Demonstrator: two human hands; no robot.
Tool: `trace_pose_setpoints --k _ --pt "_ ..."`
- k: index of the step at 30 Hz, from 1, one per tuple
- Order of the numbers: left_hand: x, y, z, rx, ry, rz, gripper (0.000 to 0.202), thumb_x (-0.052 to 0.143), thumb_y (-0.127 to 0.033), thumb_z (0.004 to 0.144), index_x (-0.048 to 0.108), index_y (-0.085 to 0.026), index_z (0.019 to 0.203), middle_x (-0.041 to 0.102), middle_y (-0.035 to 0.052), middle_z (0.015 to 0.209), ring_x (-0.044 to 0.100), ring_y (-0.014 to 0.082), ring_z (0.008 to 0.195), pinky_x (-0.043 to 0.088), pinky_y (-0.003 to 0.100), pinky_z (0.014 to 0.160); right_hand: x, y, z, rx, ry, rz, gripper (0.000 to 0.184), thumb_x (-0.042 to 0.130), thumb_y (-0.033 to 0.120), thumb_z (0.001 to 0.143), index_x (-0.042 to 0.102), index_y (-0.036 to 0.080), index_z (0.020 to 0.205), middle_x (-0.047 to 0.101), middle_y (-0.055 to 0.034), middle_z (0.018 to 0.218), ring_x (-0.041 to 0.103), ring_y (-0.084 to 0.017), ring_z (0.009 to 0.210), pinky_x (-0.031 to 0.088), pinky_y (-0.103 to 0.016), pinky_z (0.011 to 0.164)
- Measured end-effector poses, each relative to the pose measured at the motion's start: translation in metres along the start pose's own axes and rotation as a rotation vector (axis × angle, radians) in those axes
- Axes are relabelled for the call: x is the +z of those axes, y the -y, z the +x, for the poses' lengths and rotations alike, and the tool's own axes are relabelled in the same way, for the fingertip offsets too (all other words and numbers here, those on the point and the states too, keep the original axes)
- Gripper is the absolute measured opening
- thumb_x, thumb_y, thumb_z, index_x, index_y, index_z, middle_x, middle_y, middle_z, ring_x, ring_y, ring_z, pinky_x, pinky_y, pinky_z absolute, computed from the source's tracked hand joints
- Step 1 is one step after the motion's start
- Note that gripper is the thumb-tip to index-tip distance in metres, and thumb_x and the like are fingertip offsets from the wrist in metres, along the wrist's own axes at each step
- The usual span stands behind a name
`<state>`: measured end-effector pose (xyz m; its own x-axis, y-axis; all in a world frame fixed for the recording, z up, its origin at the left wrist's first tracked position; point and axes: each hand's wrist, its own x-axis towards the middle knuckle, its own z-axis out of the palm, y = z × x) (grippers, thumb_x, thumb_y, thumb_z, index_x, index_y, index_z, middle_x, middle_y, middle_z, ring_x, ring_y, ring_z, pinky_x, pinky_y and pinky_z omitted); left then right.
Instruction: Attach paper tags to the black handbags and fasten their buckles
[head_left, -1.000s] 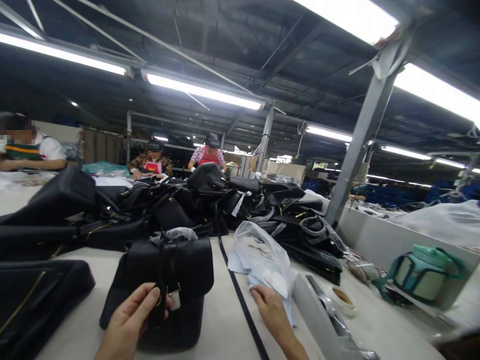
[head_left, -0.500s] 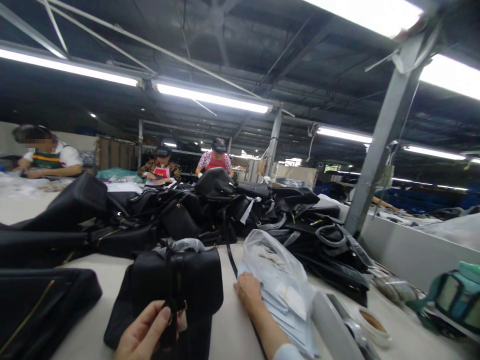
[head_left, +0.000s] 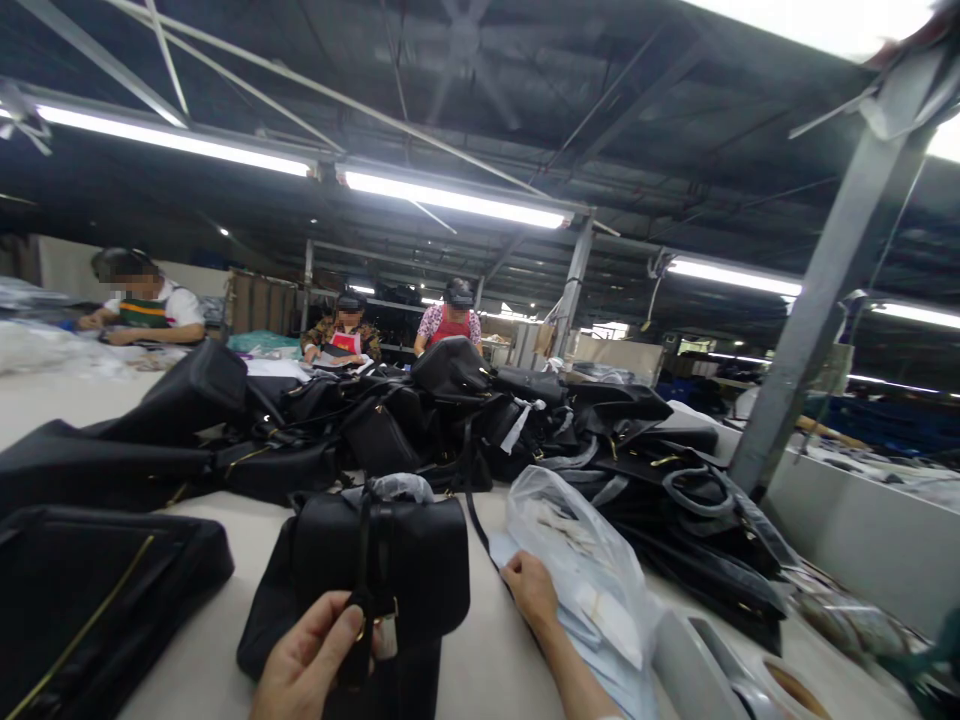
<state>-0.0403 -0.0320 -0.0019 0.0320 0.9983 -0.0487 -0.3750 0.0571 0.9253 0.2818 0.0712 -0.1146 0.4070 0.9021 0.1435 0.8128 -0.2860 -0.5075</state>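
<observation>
Two hands work here: our left hand (head_left: pixel 311 665) pinches the strap (head_left: pixel 366 560) of the black handbag (head_left: pixel 427 570) at six o'clock, steadying it upright. At its three o'clock our right hand (head_left: pixel 529 590) rests unclenched against the plastic bag (head_left: pixel 592 560).

A beige worktop (head_left: pixel 480 660) carries a small black leather handbag (head_left: pixel 405 560), a clear plastic bag of white tags (head_left: pixel 592 560), a flat black zipped bag (head_left: pixel 90 590) and a heap of black bags (head_left: pixel 420 420).

The black handbag (head_left: pixel 390 560) looks like smooth, faintly glossy leather with a gold-toned metal clasp (head_left: pixel 371 628). The bag (head_left: pixel 592 570) beside it is thin, crinkled clear plastic. The tabletop (head_left: pixel 480 650) is matt, pale and smooth.
</observation>
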Motion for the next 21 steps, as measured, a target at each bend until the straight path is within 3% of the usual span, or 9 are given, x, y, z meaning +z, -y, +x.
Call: trace_pose_setpoints --k 6,15,21 --pt "0.002 0.000 0.000 0.011 -0.001 -0.006 0.045 0.083 -0.055 0.055 0.068 -0.017 0.072 0.067 0.0015 0.059 0.054 0.0131 0.052 0.041 0.021 0.050 0.000 -0.009 0.007 0.041 0.058 0.197 0.024 0.062 0.036 0.092 0.066 0.013 0.086 0.068 -0.0008 0.087 0.065 -0.016 0.076 0.055 -0.032 0.070" --pt "0.002 -0.002 0.001 0.007 0.003 -0.004 0.045 0.083 -0.055 0.055 0.068 -0.016 0.072 0.069 0.0026 0.060 0.056 0.0136 0.053 0.043 0.022 0.052 -0.006 -0.011 0.008 0.253 0.186 0.412 0.023 0.061 0.035 0.093 0.065 0.013 0.098 0.067 -0.0023 0.092 0.064 -0.014 0.071 0.055 -0.028 0.062" --pt "0.000 0.000 0.001 0.004 0.022 -0.012 0.045 0.082 -0.056 0.057 0.067 -0.016 0.072 0.068 0.0013 0.059 0.053 0.0117 0.052 0.041 0.020 0.051 -0.019 -0.005 0.001 0.303 0.179 0.580 0.021 0.060 0.034 0.093 0.063 0.013 0.092 0.064 0.0003 0.082 0.059 -0.011 0.062 0.052 -0.025 0.056"
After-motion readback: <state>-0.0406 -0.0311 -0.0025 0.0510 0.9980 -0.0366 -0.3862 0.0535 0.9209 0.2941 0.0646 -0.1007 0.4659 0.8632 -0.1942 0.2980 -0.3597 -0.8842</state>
